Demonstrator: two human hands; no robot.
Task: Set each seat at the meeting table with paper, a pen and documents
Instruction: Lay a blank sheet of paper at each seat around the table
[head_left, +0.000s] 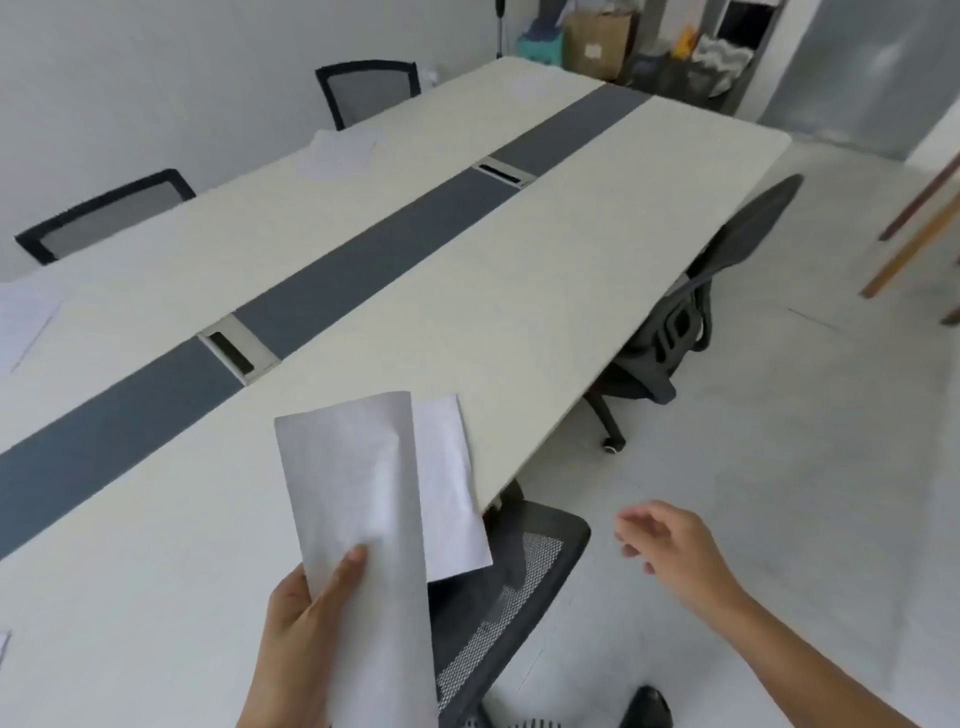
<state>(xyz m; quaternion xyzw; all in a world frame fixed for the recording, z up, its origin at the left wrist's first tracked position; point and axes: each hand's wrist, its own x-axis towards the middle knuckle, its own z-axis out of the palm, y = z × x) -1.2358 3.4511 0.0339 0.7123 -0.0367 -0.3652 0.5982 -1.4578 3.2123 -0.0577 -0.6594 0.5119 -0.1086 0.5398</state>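
My left hand (306, 639) grips a bent stack of white paper (358, 499) above the near edge of the long white meeting table (597, 249). A single white sheet (452, 483) lies on the table edge just behind that stack, overhanging slightly. My right hand (670, 545) hovers off the table over the floor, fingers relaxed, holding nothing. More white sheets lie at the far side (337, 153) and at the left edge (23, 322). No pen is clearly visible.
A grey strip (363, 270) with two cable boxes runs down the table's middle. Mesh chairs stand at the near edge (509, 597), further right (727, 270) and two on the far side (104, 213). Boxes and clutter fill the back corner (623, 47).
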